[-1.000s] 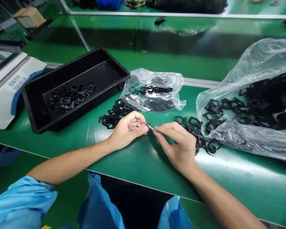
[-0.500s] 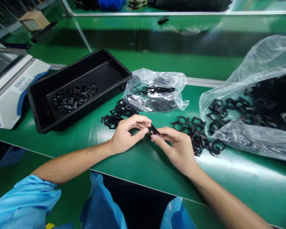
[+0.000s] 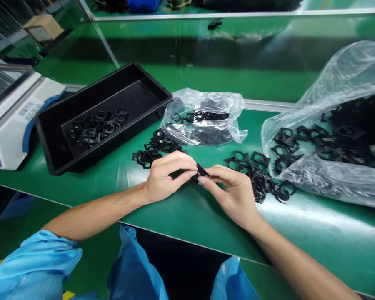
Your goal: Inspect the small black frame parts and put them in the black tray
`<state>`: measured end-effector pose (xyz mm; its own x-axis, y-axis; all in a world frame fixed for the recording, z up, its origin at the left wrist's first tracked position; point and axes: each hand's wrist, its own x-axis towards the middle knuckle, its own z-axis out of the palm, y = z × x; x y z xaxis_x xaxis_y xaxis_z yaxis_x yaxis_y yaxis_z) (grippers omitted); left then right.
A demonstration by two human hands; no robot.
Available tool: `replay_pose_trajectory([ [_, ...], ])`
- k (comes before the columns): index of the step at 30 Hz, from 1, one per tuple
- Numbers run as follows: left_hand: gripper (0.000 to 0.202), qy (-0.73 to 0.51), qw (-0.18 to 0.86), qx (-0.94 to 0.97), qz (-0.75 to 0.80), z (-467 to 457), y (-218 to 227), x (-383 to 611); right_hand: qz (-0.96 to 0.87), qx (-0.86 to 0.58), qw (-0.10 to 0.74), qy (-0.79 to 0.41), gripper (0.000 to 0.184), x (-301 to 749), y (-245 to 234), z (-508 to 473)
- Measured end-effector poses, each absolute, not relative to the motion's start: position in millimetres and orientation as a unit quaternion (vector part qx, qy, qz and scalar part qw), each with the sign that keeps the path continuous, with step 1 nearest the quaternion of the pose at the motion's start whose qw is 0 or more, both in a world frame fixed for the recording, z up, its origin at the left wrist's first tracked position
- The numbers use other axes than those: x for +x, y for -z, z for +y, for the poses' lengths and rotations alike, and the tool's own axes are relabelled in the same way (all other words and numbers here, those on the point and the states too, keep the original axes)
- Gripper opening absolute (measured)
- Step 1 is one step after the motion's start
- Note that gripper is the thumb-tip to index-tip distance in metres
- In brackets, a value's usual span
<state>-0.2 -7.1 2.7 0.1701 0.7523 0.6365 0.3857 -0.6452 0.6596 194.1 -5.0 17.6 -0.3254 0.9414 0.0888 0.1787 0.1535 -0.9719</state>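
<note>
Both hands meet over the green table (image 3: 181,212) and pinch one small black plastic part (image 3: 201,171) between their fingertips. My left hand (image 3: 165,177) grips it from the left, thumb under and fingers curled over. My right hand (image 3: 234,193) grips it from the right. A pile of the same black ring-shaped parts (image 3: 154,151) lies just beyond my left hand. Another loose pile (image 3: 259,177) lies beside my right hand.
A black tray (image 3: 50,125) with several parts stands at the back left, next to a white machine (image 3: 9,121). A small clear bag of parts (image 3: 203,118) lies behind the hands. A large clear bag of parts (image 3: 334,137) fills the right side.
A second ago the hands held a thin metallic-looking tool tip between them; now they hold a black part. The hands have stayed in nearly the same spot.
</note>
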Motion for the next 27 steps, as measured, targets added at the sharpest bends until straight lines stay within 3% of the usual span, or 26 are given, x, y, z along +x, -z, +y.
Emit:
replay_pose_trajectory([
  [13, 0.003, -0.517, 0.199, 0.736, 0.388, -8.2, -3.1, 0.1, -0.687, -0.418, 0.387, -0.450, 0.016, 195.0, -17.8, -4.3],
  [15, 0.004, -0.521, 0.249, 0.710, 0.403, -8.0, -2.6, 0.6, -0.701, -0.415, 0.385, -0.434, 0.014, 195.6, -18.0, -3.7],
  [20, 0.022, -0.487, 0.500, 0.580, 0.419, -3.5, -2.7, -0.6, -0.732, -0.402, 0.387, -0.392, 0.012, 195.2, -18.6, -4.7],
  [24, 0.024, -0.458, 0.552, 0.558, 0.417, -1.8, -2.5, -1.5, -0.663, -0.425, 0.379, -0.485, 0.019, 193.8, -19.7, -3.7],
  [27, 0.024, -0.473, 0.484, 0.603, 0.422, -3.5, -2.1, -1.1, -0.555, -0.441, 0.371, -0.599, 0.028, 194.4, -21.4, 0.8],
])
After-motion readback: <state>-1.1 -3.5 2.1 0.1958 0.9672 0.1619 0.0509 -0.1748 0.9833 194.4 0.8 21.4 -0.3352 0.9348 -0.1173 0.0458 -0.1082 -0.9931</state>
